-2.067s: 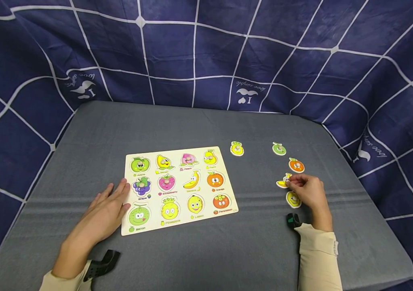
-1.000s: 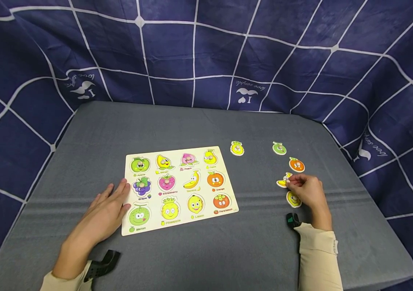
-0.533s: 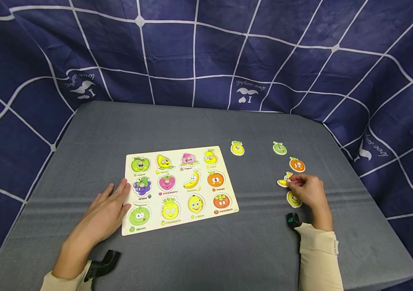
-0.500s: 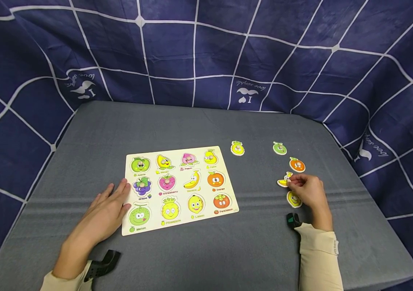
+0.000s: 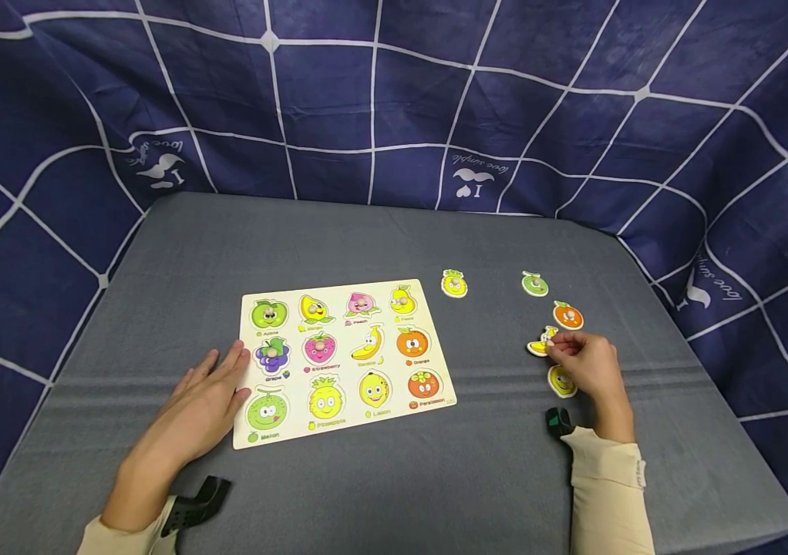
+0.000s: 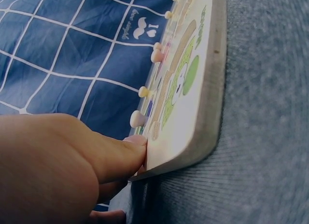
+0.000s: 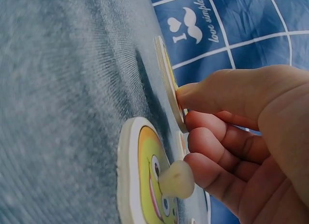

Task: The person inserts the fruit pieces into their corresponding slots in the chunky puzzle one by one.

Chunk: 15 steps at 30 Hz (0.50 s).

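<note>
In the head view my left hand [image 5: 196, 405] lies with its fingers extended at the left edge of the cream fruit puzzle board [image 5: 388, 339]. The left wrist view has its thumb [image 6: 120, 159] touching a corner of the board. At the right, my right hand [image 5: 588, 366] pinches a banana puzzle piece [image 5: 537, 348] between thumb and fingers. A shadow lies on the cloth beside this piece [image 7: 168, 81] in the right wrist view. Just below the hand is a smiling yellow piece [image 5: 562, 381], with a pale knob [image 7: 178, 179] near the fingertips.
Beyond the right hand lie an orange piece [image 5: 567, 315] and a green melon piece [image 5: 535, 284]. A pineapple piece [image 5: 454, 284] sits off the board's upper right corner. Grey cloth [image 5: 380, 493] covers the table, and a blue checked curtain [image 5: 324, 92] hangs around it.
The banana piece has shifted very slightly to the left in the right hand's pinch. The left hand, board and other pieces stay where they were.
</note>
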Available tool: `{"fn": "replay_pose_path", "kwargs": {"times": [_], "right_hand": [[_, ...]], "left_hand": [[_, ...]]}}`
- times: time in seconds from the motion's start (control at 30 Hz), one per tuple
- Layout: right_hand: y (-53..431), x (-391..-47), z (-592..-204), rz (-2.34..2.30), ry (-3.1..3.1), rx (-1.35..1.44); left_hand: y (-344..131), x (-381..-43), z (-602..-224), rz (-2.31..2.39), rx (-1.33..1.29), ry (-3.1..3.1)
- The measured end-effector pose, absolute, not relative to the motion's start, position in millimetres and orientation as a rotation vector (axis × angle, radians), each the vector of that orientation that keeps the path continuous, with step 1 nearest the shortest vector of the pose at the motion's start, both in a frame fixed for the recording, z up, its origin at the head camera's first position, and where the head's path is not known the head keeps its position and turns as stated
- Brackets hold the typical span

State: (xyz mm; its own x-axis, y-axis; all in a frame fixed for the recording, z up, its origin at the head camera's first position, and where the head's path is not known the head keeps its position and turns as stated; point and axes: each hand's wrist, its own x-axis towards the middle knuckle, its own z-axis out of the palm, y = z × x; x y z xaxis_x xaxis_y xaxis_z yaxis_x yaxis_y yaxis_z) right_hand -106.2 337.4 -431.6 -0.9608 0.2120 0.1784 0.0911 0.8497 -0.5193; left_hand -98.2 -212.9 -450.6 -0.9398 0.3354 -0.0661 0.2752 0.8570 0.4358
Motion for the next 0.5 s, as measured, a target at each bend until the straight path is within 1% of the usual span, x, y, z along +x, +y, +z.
{"fn": "replay_pose_path", "kwargs": {"times": [0.33,0.5], "right_hand": [[328,-108,-429,0.828,-2.770,-0.199],[324,-110,-432,0.858,-2.757,-0.140]], "left_hand": [[-213,-99,-450,0.648,0.484,2.896],[-213,-98,-450,0.645,0.489,2.897]]}}
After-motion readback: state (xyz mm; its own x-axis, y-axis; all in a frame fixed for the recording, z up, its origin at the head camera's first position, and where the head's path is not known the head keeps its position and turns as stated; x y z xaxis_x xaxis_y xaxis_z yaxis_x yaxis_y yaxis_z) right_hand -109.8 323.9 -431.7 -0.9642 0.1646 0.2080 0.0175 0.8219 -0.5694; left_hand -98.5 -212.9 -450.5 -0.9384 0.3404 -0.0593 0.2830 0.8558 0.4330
